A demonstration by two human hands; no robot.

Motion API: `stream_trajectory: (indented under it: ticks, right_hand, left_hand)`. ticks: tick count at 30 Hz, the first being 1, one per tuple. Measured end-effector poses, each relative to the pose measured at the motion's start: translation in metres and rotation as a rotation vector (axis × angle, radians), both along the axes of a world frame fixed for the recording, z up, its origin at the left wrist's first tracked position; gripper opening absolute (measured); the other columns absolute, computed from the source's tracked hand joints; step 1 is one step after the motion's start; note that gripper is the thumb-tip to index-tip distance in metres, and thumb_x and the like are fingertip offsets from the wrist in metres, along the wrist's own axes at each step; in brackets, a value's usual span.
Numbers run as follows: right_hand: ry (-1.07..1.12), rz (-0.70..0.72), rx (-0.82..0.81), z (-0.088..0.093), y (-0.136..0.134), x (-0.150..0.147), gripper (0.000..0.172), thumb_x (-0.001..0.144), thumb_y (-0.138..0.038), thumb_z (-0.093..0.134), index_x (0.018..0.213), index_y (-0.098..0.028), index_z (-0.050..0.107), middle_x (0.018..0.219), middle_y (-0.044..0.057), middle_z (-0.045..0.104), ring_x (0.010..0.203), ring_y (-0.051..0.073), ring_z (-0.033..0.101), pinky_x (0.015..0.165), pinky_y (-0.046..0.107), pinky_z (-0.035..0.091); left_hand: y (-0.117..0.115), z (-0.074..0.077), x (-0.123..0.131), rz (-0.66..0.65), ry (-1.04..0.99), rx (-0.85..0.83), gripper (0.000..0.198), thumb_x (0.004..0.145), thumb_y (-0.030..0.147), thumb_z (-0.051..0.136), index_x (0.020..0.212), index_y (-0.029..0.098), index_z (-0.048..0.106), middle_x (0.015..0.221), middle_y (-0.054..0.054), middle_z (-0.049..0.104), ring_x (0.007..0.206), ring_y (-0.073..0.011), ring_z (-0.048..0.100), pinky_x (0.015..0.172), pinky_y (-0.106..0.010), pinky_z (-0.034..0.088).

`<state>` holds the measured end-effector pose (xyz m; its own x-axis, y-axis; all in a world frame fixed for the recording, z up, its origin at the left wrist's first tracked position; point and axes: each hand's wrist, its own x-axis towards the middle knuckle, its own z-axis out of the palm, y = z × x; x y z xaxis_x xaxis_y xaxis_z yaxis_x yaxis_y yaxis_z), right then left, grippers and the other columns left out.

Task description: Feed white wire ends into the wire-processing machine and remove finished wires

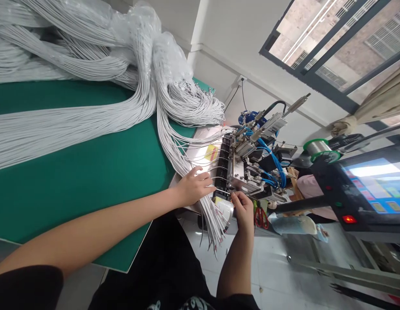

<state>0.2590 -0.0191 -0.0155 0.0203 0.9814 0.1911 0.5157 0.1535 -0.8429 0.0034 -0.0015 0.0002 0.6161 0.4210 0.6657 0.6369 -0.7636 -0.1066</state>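
Note:
Thin white cables (174, 146) run in a thick bundle over the table edge, their cut ends (215, 228) hanging down. My left hand (195, 186) rests over this bundle, thumb and fingers pinched on one white cable (221, 190). That cable reaches across to my right hand (242, 206), whose thumb and forefinger are closed at its end. Both hands are at the near end of a black slotted rail (223, 157) on a bench machine (248, 159). Several single cables lie in the rail's slots. The cable tip at my right fingers is too small to make out.
A green-topped table (90, 168) carries more cable bundles in clear plastic (141, 26). Right of the machine are red-handled scissors (261, 217), a solder wire spool (320, 150) and a touch screen (377, 185). A window (332, 51) is at upper right.

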Motion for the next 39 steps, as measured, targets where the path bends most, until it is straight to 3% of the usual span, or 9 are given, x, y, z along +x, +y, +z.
stream_trajectory:
  ticks: [5,11,21,26,29,34,37,39]
  right_hand:
    - [0.294,0.026,-0.12,-0.012,0.004,-0.001,0.032,0.079,-0.042,0.063,0.062,-0.019,0.048,0.058,-0.005,0.038,0.055,0.011,0.032,0.053,0.024,0.026]
    - [0.509,-0.141,-0.189,-0.018,0.006,-0.018,0.034,0.067,-0.044,0.065,0.056,-0.021,0.042,0.05,-0.007,0.035,0.046,0.009,0.029,0.046,0.023,0.024]
    - [0.478,-0.147,-0.207,-0.014,-0.004,-0.016,0.043,0.066,-0.055,0.07,0.059,-0.019,0.049,0.048,-0.006,0.042,0.044,0.009,0.034,0.045,0.023,0.027]
    - [0.305,-0.192,-0.082,0.0,-0.022,-0.001,0.041,0.075,-0.055,0.067,0.064,-0.018,0.056,0.052,-0.004,0.046,0.048,0.01,0.036,0.046,0.023,0.028]
    - [0.172,-0.111,-0.045,0.019,-0.036,0.005,0.036,0.082,-0.05,0.063,0.068,-0.017,0.061,0.055,-0.003,0.047,0.051,0.011,0.038,0.049,0.023,0.029]
    - [-0.096,0.217,-0.194,0.047,-0.058,0.006,0.029,0.084,-0.044,0.063,0.079,-0.016,0.068,0.063,0.001,0.056,0.055,0.012,0.044,0.051,0.024,0.032]
    - [-0.173,0.354,-0.238,0.053,-0.063,0.005,0.026,0.083,-0.041,0.066,0.077,-0.016,0.069,0.063,0.002,0.058,0.057,0.013,0.047,0.053,0.025,0.034]
    - [-0.178,0.351,-0.217,0.051,-0.062,0.005,0.026,0.084,-0.041,0.065,0.075,-0.016,0.068,0.064,0.002,0.058,0.059,0.014,0.048,0.054,0.025,0.035]
  left_hand:
    - [0.001,-0.001,0.001,0.029,0.036,-0.069,0.026,0.085,0.008,0.051,0.1,0.022,0.067,0.086,-0.004,0.064,0.092,-0.0206,0.055,0.098,-0.045,0.025]
    - [0.003,-0.003,0.001,0.026,0.023,-0.082,0.024,0.084,0.009,0.052,0.097,0.022,0.068,0.086,-0.004,0.064,0.092,-0.0208,0.054,0.098,-0.045,0.025]
    - [0.001,-0.003,-0.001,0.032,0.03,-0.092,0.026,0.08,0.008,0.055,0.099,0.021,0.068,0.088,-0.004,0.065,0.094,-0.021,0.056,0.102,-0.048,0.022]
    - [0.003,-0.007,-0.003,0.015,0.026,-0.104,0.027,0.078,0.008,0.055,0.099,0.019,0.068,0.104,-0.007,0.068,0.106,-0.0229,0.055,0.105,-0.05,0.019]
    - [0.003,-0.008,-0.003,0.005,-0.001,-0.085,0.026,0.082,0.008,0.052,0.099,0.021,0.067,0.105,-0.005,0.068,0.104,-0.0213,0.057,0.107,-0.051,0.018]
    - [0.001,-0.004,-0.004,0.015,-0.033,-0.055,0.026,0.087,0.009,0.048,0.101,0.021,0.066,0.101,-0.004,0.069,0.1,-0.019,0.058,0.106,-0.05,0.022]
    - [0.0,-0.002,-0.004,0.012,-0.051,-0.026,0.026,0.089,0.009,0.046,0.101,0.022,0.066,0.098,-0.003,0.07,0.097,-0.0176,0.059,0.106,-0.049,0.023]
    - [0.0,-0.002,-0.003,0.006,-0.064,-0.01,0.026,0.09,0.009,0.045,0.101,0.022,0.066,0.093,-0.003,0.07,0.094,-0.0168,0.059,0.105,-0.048,0.023]
